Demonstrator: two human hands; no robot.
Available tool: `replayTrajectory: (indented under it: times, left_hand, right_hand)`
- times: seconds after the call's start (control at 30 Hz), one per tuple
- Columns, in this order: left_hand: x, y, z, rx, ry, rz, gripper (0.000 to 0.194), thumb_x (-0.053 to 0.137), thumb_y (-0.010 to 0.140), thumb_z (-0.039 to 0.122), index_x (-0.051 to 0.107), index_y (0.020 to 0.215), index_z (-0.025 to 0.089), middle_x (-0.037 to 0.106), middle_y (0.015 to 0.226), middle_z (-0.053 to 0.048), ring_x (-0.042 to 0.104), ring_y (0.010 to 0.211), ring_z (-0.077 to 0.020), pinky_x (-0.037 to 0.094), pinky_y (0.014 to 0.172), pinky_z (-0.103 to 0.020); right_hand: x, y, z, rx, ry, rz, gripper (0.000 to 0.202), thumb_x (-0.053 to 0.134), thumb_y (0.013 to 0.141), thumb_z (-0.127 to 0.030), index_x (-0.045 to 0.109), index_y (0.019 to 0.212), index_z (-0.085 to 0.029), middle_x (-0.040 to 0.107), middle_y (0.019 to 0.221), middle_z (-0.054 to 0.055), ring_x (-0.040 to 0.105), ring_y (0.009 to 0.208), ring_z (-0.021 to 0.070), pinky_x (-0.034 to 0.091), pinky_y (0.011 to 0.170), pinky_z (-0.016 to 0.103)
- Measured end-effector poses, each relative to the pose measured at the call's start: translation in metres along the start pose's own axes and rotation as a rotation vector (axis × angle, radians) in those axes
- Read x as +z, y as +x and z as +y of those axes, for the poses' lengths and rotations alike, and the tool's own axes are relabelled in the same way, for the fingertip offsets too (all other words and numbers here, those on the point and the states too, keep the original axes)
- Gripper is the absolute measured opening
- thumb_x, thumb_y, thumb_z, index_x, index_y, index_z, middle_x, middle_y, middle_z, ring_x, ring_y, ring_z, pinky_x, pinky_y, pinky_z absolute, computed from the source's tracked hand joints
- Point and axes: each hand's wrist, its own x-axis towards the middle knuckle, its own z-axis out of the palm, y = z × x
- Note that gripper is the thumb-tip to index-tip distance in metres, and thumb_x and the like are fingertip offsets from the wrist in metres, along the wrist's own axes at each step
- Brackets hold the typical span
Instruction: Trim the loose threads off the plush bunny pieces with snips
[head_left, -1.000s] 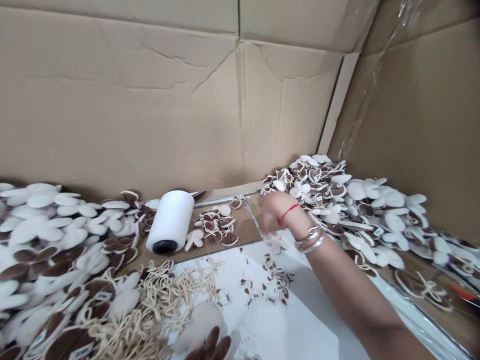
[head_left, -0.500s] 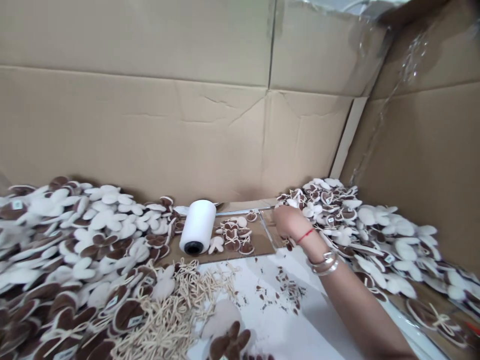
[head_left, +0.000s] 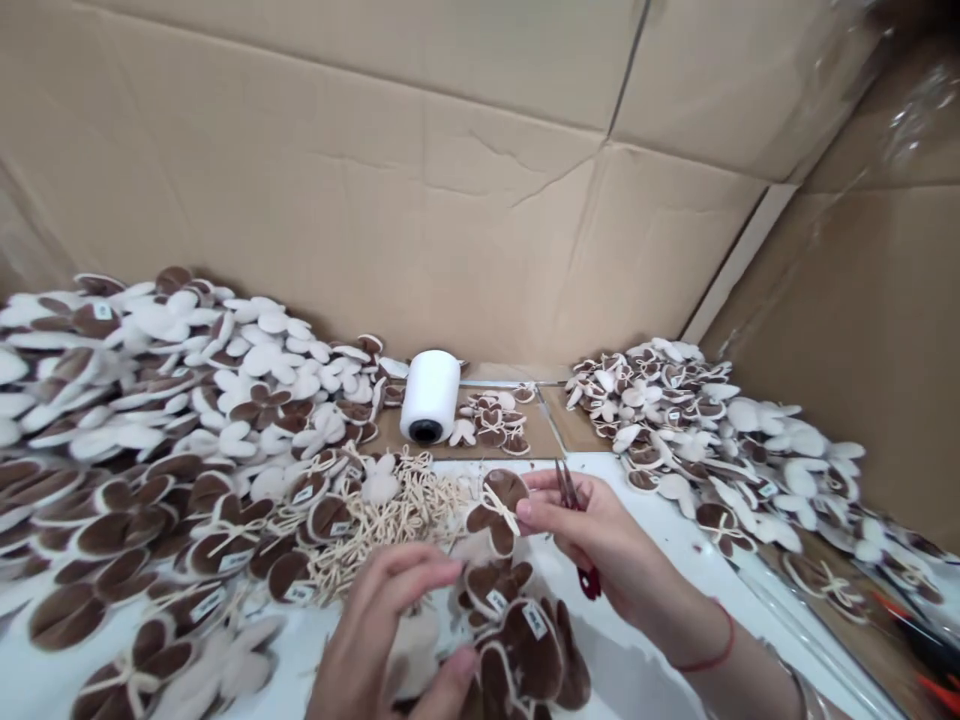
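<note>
Now brown bow piece (head_left: 497, 508), pinched at right hand (head_left: 600, 530) fingertips

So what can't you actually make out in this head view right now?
- Left hand: its palm and what it grips, cut by the bottom edge and blurred.
- Small snips in the right hand: mostly covered by the fingers.
- Printed tags on the brown bows: too small to read.
- Thread spool: its far end faces away.

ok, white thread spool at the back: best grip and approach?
Take the white thread spool across its round body, coming from above. It lies on its side on the cardboard sheet, dark core hole facing the camera, so the curved flanks are exposed; plush pieces crowd its right.
</note>
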Motion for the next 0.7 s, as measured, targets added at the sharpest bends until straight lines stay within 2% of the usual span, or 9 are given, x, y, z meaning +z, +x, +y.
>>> replayTrajectory:
  times: [0.07,0.13,0.23,0.3,0.4,0.5,0.57,0.6,0.7]
  left_hand:
    - [-0.002,0.01,0.003,-0.023,0.025,-0.036,0.03,0.062,0.085,0.026,0.056,0.114,0.031,0.056,0.112,-0.003,0.058,0.103,-0.0204,0.052,0.089,-0.031]
    - [-0.007,0.027,0.006,-0.004,0.054,-0.075,0.031,0.066,0.083,0.024,0.056,0.112,0.03,0.055,0.113,-0.002,0.059,0.102,-0.0187,0.052,0.086,-0.029]
    - [-0.024,0.065,0.014,0.006,0.093,-0.06,0.024,0.062,0.085,0.013,0.057,0.105,0.025,0.057,0.108,-0.002,0.059,0.1,-0.0159,0.05,0.083,-0.026]
    - [-0.039,0.094,0.022,0.075,0.097,-0.079,0.022,0.06,0.083,0.007,0.057,0.097,0.023,0.062,0.102,0.001,0.06,0.096,-0.0131,0.049,0.083,-0.024]
    - [-0.058,0.133,0.036,0.222,0.062,-0.182,0.028,0.058,0.081,0.001,0.058,0.099,0.023,0.067,0.109,0.003,0.062,0.102,-0.0112,0.047,0.088,-0.022]
    - [-0.066,0.157,0.044,0.269,0.106,-0.327,0.032,0.055,0.086,0.006,0.059,0.109,0.027,0.067,0.122,0.005,0.062,0.108,-0.0104,0.047,0.093,-0.022]
    - [-0.067,0.164,0.046,0.273,0.152,-0.352,0.032,0.054,0.089,0.013,0.059,0.115,0.03,0.064,0.128,0.005,0.062,0.111,-0.0117,0.048,0.093,-0.024]
    - [-0.067,0.166,0.046,0.272,0.182,-0.332,0.031,0.055,0.089,0.016,0.058,0.117,0.03,0.062,0.131,0.004,0.061,0.114,-0.0134,0.048,0.095,-0.026]
    - [-0.068,0.167,0.044,0.307,0.295,-0.175,0.032,0.061,0.086,0.023,0.059,0.117,0.03,0.055,0.138,0.001,0.055,0.122,-0.02,0.047,0.097,-0.03]
  right_hand:
    - [0.016,-0.004,0.008,0.033,0.088,-0.009,0.039,0.077,0.065,-0.041,0.061,0.089,-0.016,0.062,0.066,-0.002,0.036,0.04,0.0027,0.022,0.037,0.018]
    - [0.026,-0.003,0.003,0.032,0.156,-0.038,0.038,0.08,0.063,-0.039,0.06,0.087,-0.017,0.058,0.063,-0.005,0.028,0.039,0.0008,0.018,0.036,0.017]
    - [0.032,0.008,-0.024,-0.023,0.24,-0.17,0.033,0.084,0.062,-0.031,0.062,0.082,-0.017,0.049,0.054,-0.009,0.021,0.037,0.0,0.015,0.035,0.016]
    - [0.03,0.016,-0.047,-0.112,0.241,-0.305,0.029,0.085,0.064,-0.03,0.063,0.077,-0.016,0.048,0.052,-0.008,0.021,0.037,0.0001,0.013,0.034,0.016]
    - [0.024,0.026,-0.076,-0.268,0.186,-0.443,0.03,0.076,0.075,-0.042,0.068,0.083,-0.014,0.062,0.061,-0.001,0.02,0.036,-0.0003,0.008,0.033,0.017]
    - [0.016,0.032,-0.09,-0.336,0.161,-0.4,0.03,0.065,0.085,-0.045,0.069,0.086,-0.015,0.067,0.059,0.002,0.022,0.033,0.0007,0.008,0.032,0.017]
    - [0.009,0.034,-0.092,-0.342,0.136,-0.366,0.026,0.065,0.087,-0.042,0.07,0.085,-0.017,0.067,0.058,0.001,0.024,0.033,0.0011,0.009,0.031,0.016]
    - [0.006,0.035,-0.092,-0.347,0.124,-0.355,0.024,0.066,0.086,-0.041,0.07,0.084,-0.017,0.066,0.058,0.0,0.024,0.033,0.0008,0.01,0.03,0.015]
    - [-0.004,0.038,-0.091,-0.364,0.092,-0.313,0.023,0.066,0.086,-0.039,0.07,0.083,-0.017,0.063,0.055,-0.002,0.021,0.033,0.0008,0.013,0.029,0.014]
